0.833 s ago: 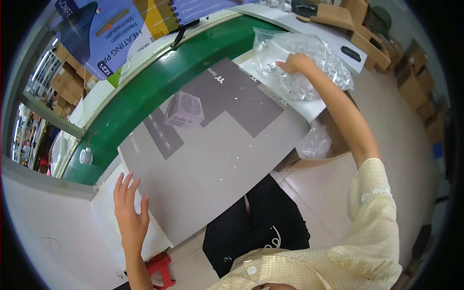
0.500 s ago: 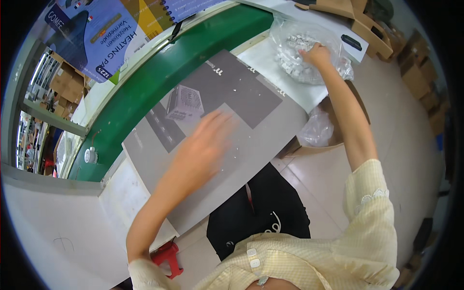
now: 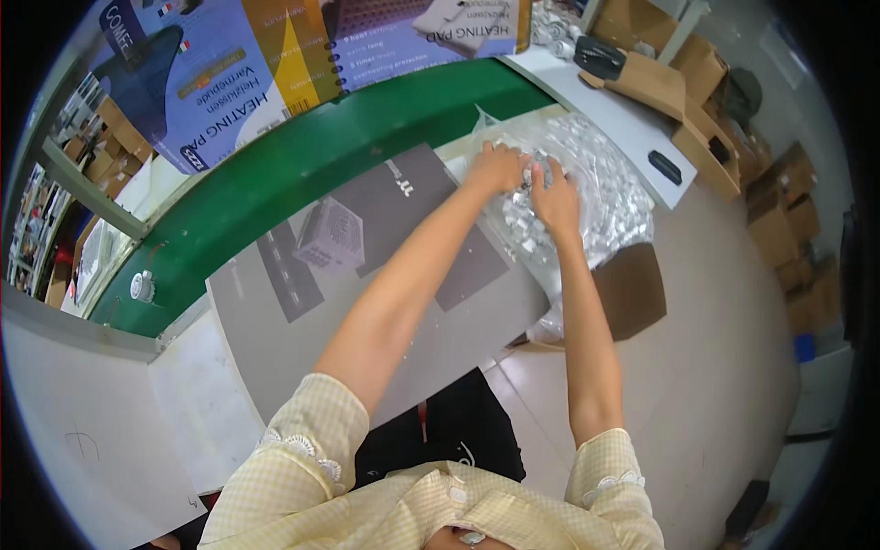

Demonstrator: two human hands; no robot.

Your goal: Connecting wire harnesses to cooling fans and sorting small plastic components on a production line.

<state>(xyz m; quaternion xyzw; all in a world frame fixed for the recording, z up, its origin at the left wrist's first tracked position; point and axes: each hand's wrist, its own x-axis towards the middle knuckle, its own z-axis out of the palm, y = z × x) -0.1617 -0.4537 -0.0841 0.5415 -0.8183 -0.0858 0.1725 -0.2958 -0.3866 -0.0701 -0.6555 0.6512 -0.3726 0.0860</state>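
Note:
A clear plastic bag (image 3: 596, 197) full of small silvery-white pieces lies at the far right end of the bench. My left hand (image 3: 498, 169) is at the bag's near left part, its fingers curled. Close beside it, my right hand (image 3: 556, 200) reaches in among the pieces with thumb and fingers bent together. Small silvery bits show between the two hands, but what each one grips is too small to make out. Under my left forearm lies a flat grey printed carton (image 3: 367, 321), with tiny white specks on it.
Behind the carton runs a green bench surface (image 3: 275, 174), with printed heating pad boxes (image 3: 385, 46) along its far side. An open cardboard box (image 3: 632, 293) stands below the bag. A black object (image 3: 665, 168) lies on a white board; brown cartons (image 3: 779, 220) are stacked at right.
My left hand has moved from above the grey carton to the bag, beside my right hand. The view has shifted, and the bag now looks spread wider.

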